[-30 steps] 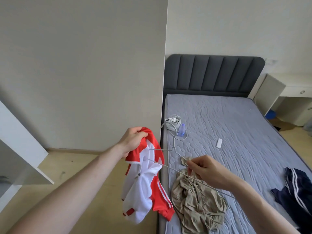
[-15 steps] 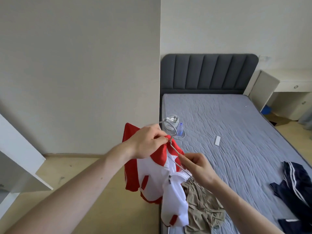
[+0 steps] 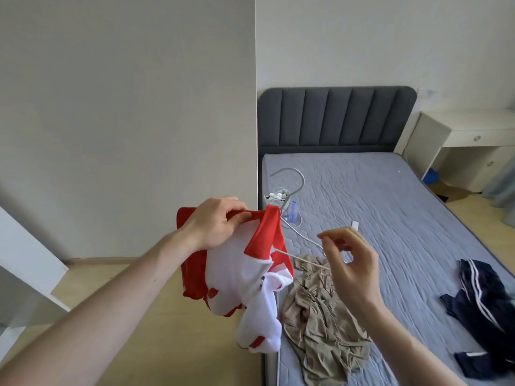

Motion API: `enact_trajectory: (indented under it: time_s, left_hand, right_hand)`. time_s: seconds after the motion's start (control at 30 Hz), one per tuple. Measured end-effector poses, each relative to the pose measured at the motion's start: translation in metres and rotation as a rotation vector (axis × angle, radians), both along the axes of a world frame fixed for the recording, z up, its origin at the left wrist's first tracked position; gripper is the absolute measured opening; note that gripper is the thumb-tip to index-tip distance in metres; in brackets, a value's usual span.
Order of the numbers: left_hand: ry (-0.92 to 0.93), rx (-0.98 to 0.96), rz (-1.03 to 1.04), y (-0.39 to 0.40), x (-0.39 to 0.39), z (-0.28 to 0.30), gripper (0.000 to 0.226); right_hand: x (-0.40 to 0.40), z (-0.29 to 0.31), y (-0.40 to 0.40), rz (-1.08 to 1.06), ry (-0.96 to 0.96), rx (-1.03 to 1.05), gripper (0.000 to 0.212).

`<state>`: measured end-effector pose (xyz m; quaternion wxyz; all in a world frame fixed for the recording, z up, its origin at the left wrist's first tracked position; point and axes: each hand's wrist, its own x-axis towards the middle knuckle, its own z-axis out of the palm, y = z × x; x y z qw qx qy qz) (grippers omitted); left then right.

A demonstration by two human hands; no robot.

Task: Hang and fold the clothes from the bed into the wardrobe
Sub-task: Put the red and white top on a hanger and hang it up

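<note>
My left hand (image 3: 216,222) grips the red collar of a red and white jacket (image 3: 245,277), held up over the floor beside the bed (image 3: 390,218). A white wire hanger (image 3: 292,190) sticks out of the jacket's neck, hook up. My right hand (image 3: 348,263) pinches the hanger's bare right arm, which runs out of the jacket. A crumpled beige garment (image 3: 323,316) lies on the bed's near left corner. A dark navy garment with white stripes (image 3: 485,302) lies at the bed's right edge.
A small basket (image 3: 276,196) and a clear bottle (image 3: 292,211) stand at the bed's left edge, a white remote (image 3: 354,224) beyond my right hand. White wardrobe panel (image 3: 25,260) at the left. White desk (image 3: 473,135) at the far right. Wooden floor (image 3: 167,330) below.
The hanger's hook has come up through the jacket's neck. My right hand has slid out along the hanger's arm to the right, and my left hand moved slightly left with the collar.
</note>
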<state>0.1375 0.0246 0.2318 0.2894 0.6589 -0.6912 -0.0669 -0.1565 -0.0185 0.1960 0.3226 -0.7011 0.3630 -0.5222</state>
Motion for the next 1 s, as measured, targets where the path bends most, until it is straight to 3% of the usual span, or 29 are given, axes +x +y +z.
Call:
enact_trajectory:
  time_s: [0.1, 0.23, 0.4, 0.57, 0.7, 0.87, 1.0]
  left_hand:
    - [0.01, -0.031, 0.009, 0.0, 0.007, 0.005, 0.02]
    - [0.028, -0.049, 0.03, 0.0, 0.01, 0.018, 0.023]
    - [0.066, -0.063, 0.018, 0.003, 0.007, 0.033, 0.015]
    - [0.119, -0.079, 0.07, 0.011, 0.013, 0.045, 0.019]
    - [0.136, -0.055, 0.155, 0.025, 0.029, 0.044, 0.02]
    - [0.285, 0.018, 0.193, 0.041, 0.048, 0.033, 0.032]
    - [0.28, 0.021, 0.192, 0.045, 0.05, 0.03, 0.038]
  right_hand:
    - [0.003, -0.007, 0.026, 0.168, 0.065, -0.028, 0.018]
    - [0.016, -0.05, 0.021, 0.283, 0.365, 0.112, 0.015]
    - [0.044, -0.085, -0.009, 0.324, 0.59, 0.233, 0.05]
    - [0.054, -0.11, -0.021, 0.381, 0.809, 0.282, 0.032]
    - [0.028, -0.112, -0.028, 0.249, 0.771, 0.213, 0.025]
    - [0.001, -0.09, -0.048, 0.044, 0.76, 0.013, 0.035]
    - [-0.013, -0.061, -0.061, -0.048, 0.625, -0.144, 0.037]
